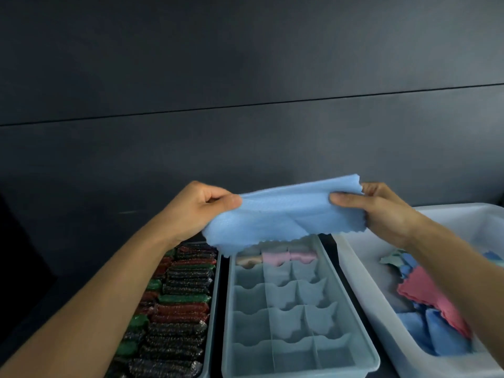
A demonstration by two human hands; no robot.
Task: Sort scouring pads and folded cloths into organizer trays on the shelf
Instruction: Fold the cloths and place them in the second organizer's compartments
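Note:
A light blue cloth [283, 214] with a scalloped edge is stretched between both hands above the far end of the divided organizer tray [351, 309]. My left hand [196, 211] pinches its left side and my right hand [381, 211] pinches its right side. Folded pink and cream cloths [275, 258] fill the tray's far row of compartments. To the left, a second tray [213, 309] is packed with red, green and dark sparkly scouring pads [180, 304].
A white bin [362, 290] at the right holds loose blue, pink and pale green cloths [433, 304]. A dark wall panel [245, 77] stands close behind the trays. My right forearm crosses over the bin.

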